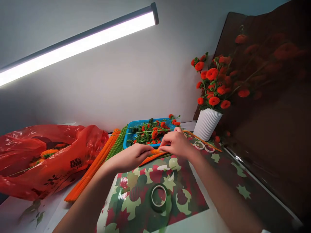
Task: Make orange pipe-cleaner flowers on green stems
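My left hand [136,156] and my right hand [177,143] meet over the table. Their fingertips pinch a short, fuzzy orange chenille stem [155,151], which looks twisted or folded between them. A longer orange stem [204,141] runs off to the right past my right hand; whether it joins the held piece is hidden. Just behind my hands stands a blue basket [125,139] of orange flowers [155,134] with green stems. More orange stems lie under my fingers. Nearer to me, a roll of green tape [159,209] with a white core rests on the patterned surface.
On the left lie long orange stems [93,170], green stems [116,144] and a red plastic bag [60,165]. A white ribbed vase [208,124] of orange flowers stands at right, beside a dark glossy panel [267,129]. Two white rings [199,149] lie before it.
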A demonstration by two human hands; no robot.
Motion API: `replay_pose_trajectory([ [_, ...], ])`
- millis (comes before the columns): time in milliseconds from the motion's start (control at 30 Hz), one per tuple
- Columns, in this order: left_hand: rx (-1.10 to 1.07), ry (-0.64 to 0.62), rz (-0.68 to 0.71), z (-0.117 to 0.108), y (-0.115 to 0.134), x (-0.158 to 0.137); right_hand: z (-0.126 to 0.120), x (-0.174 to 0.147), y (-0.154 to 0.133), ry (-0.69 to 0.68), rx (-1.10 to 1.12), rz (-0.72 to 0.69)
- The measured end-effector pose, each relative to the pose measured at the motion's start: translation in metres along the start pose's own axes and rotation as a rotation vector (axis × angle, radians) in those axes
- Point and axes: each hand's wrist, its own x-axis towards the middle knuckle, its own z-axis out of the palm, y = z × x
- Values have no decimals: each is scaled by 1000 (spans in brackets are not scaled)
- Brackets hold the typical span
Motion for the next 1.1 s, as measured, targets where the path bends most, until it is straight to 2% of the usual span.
replay_pose_trajectory([
  [100, 61, 265, -36, 10, 3, 6, 13, 1, -6, 280, -171, -36],
  [200, -105, 480, -4, 19, 10, 12, 19, 0, -11, 533, -215, -76],
  [267, -347, 529, 24, 24, 13, 16, 19, -1, -14, 627, -124, -86],
  [333, -611, 478, 53, 26, 13, 19, 17, -1, -16, 636, 59, -37],
  [400, -805, 375, 103, 25, 9, 19, 12, 0, -13, 544, 329, 64],
  [433, -856, 314, 133, 23, 6, 18, 8, 0, -11, 449, 488, 116],
  [500, -857, 181, 166, 16, 0, 15, 1, 2, -3, 183, 789, 158],
  [533, -799, 94, 165, 11, -2, 12, -3, 2, 2, 25, 855, 169],
  [633, -548, -168, 110, -1, -5, 4, -12, 0, 14, -332, 807, 185],
  [667, -452, -220, 98, -4, -5, 2, -13, 0, 15, -385, 752, 182],
  [733, -285, -202, 67, -5, -3, -1, -10, -1, 14, -403, 587, 178],
  [800, -154, -50, 26, -1, -1, 0, -3, 0, 9, -280, 342, 175],
  [867, -54, 177, -33, 8, 1, 3, 7, 1, 2, -50, 58, 155],
  [933, -1, 333, -71, 17, 4, 9, 16, 2, -3, 165, -104, 156],
  [1033, -147, 490, -42, 29, 8, 17, 26, 2, -7, 445, -188, 108],
  [1100, -337, 539, -31, 33, 10, 21, 29, 0, -9, 593, -159, 53],
])
